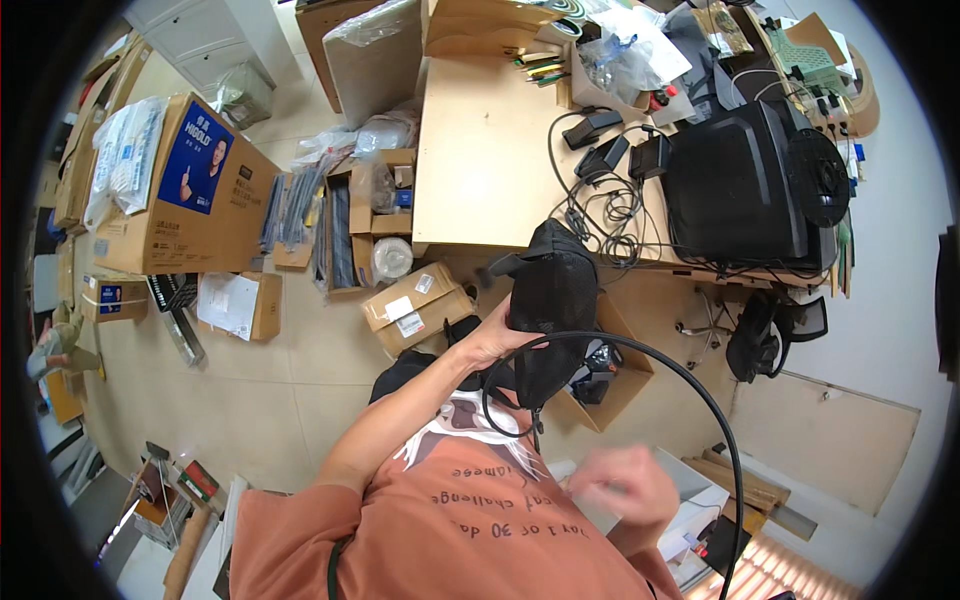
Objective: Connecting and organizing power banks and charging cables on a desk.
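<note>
My left hand (497,338) grips a black mesh pouch (553,300) by its left side, and the pouch hangs upright in front of my body near the table's front edge. A zipper pull dangles at its lower end. My right hand (625,485) is held to the right of my torso, apart from the pouch; motion smears its fingers, and nothing can be made out in it. A thick black cable (690,378) arcs across the pouch and down past my right hand.
An open cardboard box (640,375) with dark items stands behind the pouch. The wooden table (470,160) carries black adapters (603,158), tangled cords and a large black case (735,185). Cartons (420,305) crowd the floor at left. A wheeled chair (775,330) is at right.
</note>
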Demonstrator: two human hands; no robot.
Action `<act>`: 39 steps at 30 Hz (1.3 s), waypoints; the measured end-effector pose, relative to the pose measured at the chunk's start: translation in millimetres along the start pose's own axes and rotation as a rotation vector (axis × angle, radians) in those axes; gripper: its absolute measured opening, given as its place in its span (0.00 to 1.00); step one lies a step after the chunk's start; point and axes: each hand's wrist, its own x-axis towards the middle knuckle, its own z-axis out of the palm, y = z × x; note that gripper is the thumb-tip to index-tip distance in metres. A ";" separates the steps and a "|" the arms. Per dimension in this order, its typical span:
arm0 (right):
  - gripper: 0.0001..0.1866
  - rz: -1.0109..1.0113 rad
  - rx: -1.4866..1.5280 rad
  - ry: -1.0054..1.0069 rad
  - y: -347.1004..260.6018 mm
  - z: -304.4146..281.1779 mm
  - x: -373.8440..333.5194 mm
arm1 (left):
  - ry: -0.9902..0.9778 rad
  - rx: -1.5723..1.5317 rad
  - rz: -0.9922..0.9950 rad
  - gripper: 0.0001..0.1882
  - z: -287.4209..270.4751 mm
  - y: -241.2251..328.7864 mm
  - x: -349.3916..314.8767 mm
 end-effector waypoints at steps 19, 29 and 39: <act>0.17 0.723 -1.332 -0.231 32.4 -25.4 248.3 | 0.246 0.459 0.218 0.30 72.5 -110.6 50.4; 0.11 1.238 -1.086 -0.547 98.6 -93.1 276.9 | 0.132 0.760 0.144 0.58 96.5 -151.5 56.9; 0.16 1.267 0.077 -0.735 114.4 -154.4 148.7 | -0.583 1.153 -0.384 0.63 34.1 -135.9 43.0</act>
